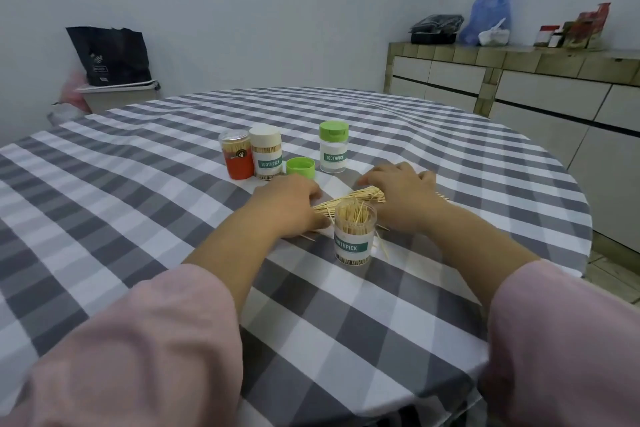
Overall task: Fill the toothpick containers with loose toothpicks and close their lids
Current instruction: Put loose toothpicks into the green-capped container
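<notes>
**Entry: loose toothpicks, gathering stage; spill risk**

Left hand: grip curled, gathering the loose toothpicks on the tabletop. Open toothpick container: part-filled, just beside the wrists; a nudge could likely topple it. Right hand: grip pressed onto the pile; strays may scatter.

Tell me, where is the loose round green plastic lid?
In the head view, the loose round green plastic lid lies on the checked tablecloth, between the cream-lidded toothpick jar and the green-lidded toothpick jar, just beyond the left hand.
</notes>
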